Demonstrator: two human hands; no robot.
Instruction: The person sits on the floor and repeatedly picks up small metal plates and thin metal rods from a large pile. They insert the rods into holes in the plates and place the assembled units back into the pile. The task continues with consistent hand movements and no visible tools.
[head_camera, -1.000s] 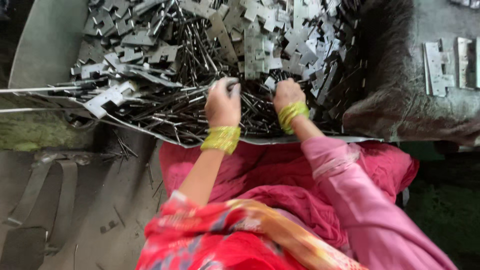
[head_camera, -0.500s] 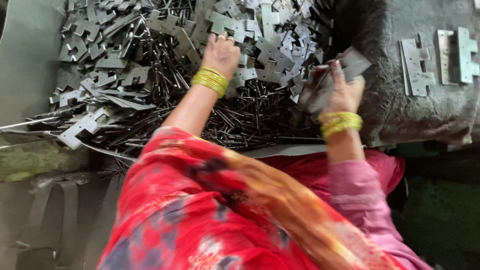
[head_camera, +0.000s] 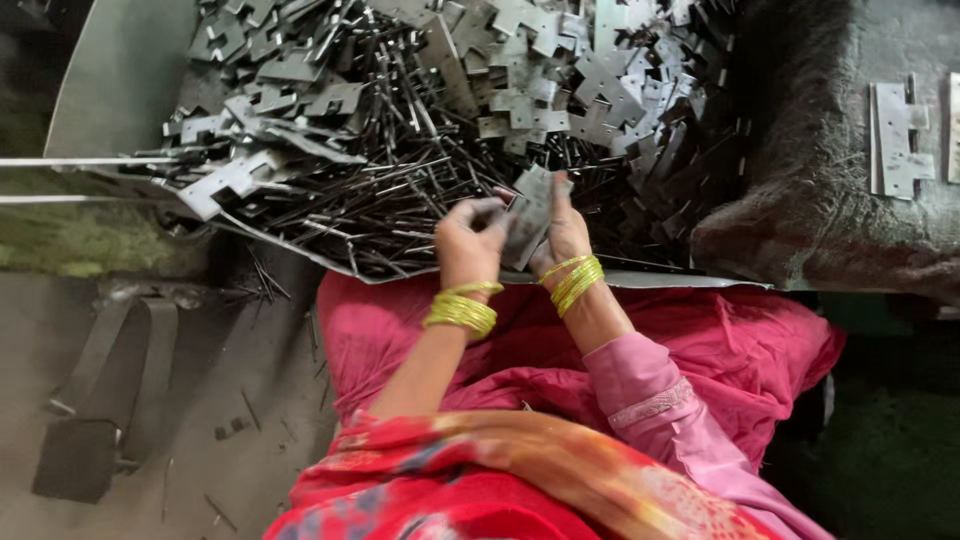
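Over pin heap (head_camera: 400, 200), hands newly joined

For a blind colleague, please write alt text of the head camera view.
Both hands, left hand and right hand, hold a flat metal hinge plate together above a pile of metal plates and thin pins. Yellow bangles circle both wrists, over a pink garment.

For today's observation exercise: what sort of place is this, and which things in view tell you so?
Probably a small metal workshop: a heap of stamped hinge plates and thin pins, both hands joining a hinge leaf, finished hinges laid aside.
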